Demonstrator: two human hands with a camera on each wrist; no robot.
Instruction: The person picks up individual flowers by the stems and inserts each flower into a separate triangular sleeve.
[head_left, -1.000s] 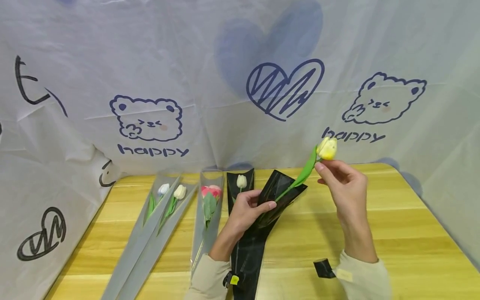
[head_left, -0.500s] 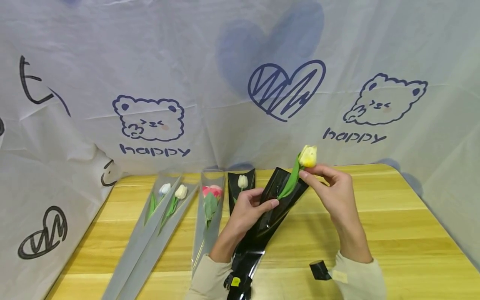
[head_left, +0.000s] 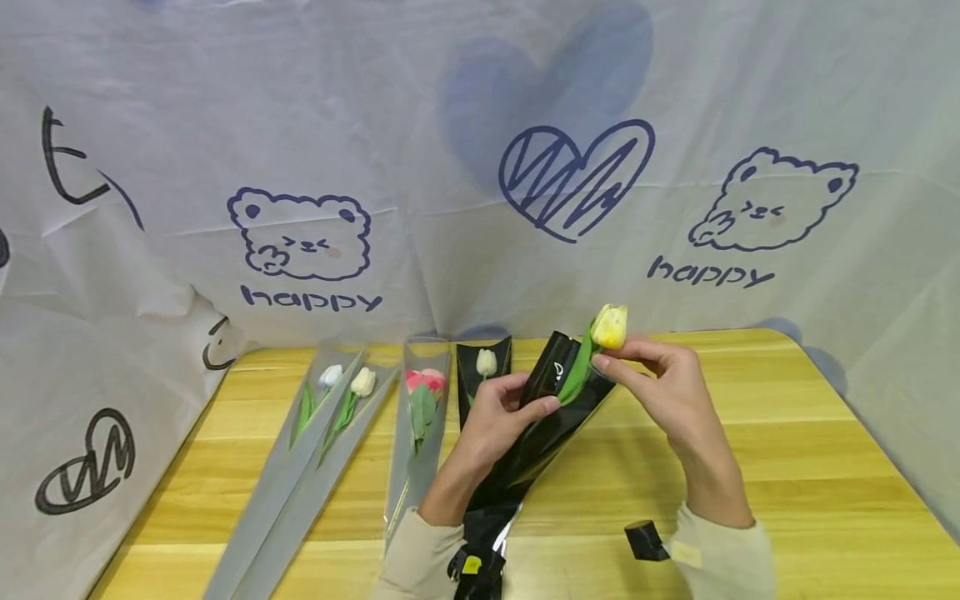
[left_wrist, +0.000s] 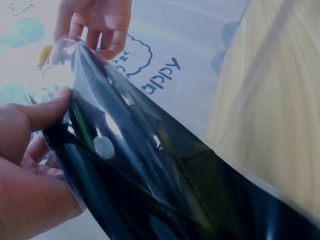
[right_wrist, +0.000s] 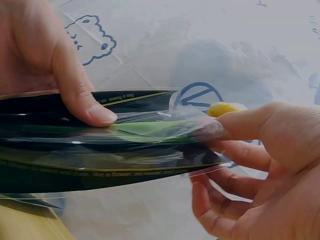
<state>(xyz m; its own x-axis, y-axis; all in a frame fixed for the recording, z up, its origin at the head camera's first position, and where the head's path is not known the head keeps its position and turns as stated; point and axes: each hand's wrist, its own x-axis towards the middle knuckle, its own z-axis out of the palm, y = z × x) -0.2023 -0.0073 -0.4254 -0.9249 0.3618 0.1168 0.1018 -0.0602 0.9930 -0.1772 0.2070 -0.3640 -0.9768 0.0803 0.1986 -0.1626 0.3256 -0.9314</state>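
A yellow tulip (head_left: 609, 327) stands out of the mouth of a black flower sleeve (head_left: 517, 467) with a clear front. Its green leaf (right_wrist: 150, 129) lies inside behind the clear film. My left hand (head_left: 501, 417) grips the sleeve near its mouth, thumb on the clear front and fingers behind. Just under the bloom, my right hand (head_left: 660, 379) pinches the tulip between thumb and forefinger. In the right wrist view that thumb and forefinger are right at the sleeve's edge, and the bloom is partly hidden behind the hand.
Left of the hands lie a black sleeve with a white tulip (head_left: 486, 362), a grey sleeve with a pink flower (head_left: 424, 383), and two grey sleeves (head_left: 300, 500) with pale tulips. A printed cloth (head_left: 435, 208) hangs behind the wooden table (head_left: 810, 467).
My right hand has moved left and down with the tulip, so its stem and part of the leaf are now inside the black sleeve. The left hand keeps its grip.
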